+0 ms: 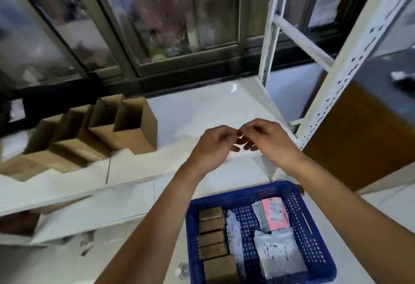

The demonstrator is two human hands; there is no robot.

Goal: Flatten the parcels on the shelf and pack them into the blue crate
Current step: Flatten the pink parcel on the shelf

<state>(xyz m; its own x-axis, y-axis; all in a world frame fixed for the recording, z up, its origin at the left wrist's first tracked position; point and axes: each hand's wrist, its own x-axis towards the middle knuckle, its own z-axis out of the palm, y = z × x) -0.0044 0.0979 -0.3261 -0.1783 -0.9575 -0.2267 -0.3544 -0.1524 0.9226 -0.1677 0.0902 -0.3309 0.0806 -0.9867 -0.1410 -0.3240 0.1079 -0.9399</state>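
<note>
Though empty, left hand [213, 146], right hand [267, 140]: parcels [132, 126] well left, crate [314, 234] below.

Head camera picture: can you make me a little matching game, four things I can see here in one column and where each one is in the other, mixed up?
1. open cardboard boxes
2. pink parcel
3. small brown boxes
4. left hand and right hand

A. in a row along the blue crate's left side
B. above the shelf's front edge
C. standing on the shelf, at the left
D. in the crate's far right corner

Pairs: 1-C, 2-D, 3-A, 4-B
</note>
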